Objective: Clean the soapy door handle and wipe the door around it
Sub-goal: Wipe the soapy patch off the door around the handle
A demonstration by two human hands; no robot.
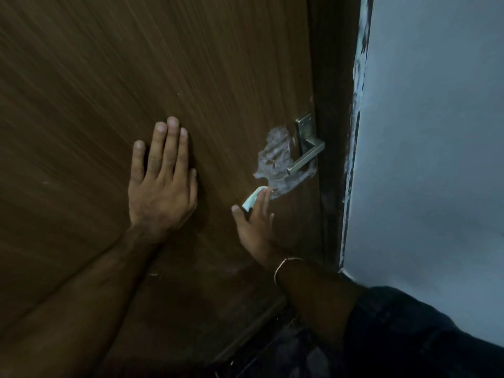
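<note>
**At the door: cloth meets the soap below the handle**

Against a brown wood-grain door [136, 64], seen from the head camera, my left hand [161, 184] lies flat on the panel, fingers straight and close together, thumb out to the side, holding nothing. It sits well to the left of the handle [306, 156], with bare door between them.

My right hand [255, 216] reaches up from the lower right, a thin bangle [286, 264] on the wrist and a dark sleeve [409, 323] behind it. Its fingers lie nearly straight and press a small pale cloth [252, 199] against the door; the thumb sticks out to the left of the cloth. Only one folded edge of the cloth shows past the fingers, so how far it reaches beneath the hand I cannot tell.

The cloth touches the lower edge of a whitish patch of soap [275, 156] smeared on the door. That patch spreads to the left of the handle and under it. The handle is a squared metal lever on a narrow upright plate, close to the door's right edge, and its lever slants down to the left over the soap. Whether foam clings to the metal itself is hard to make out in the dim light.

Right of the door runs a dark frame [335, 105], then a pale blue-grey wall [436, 132] with a ragged painted edge where the two meet.
</note>
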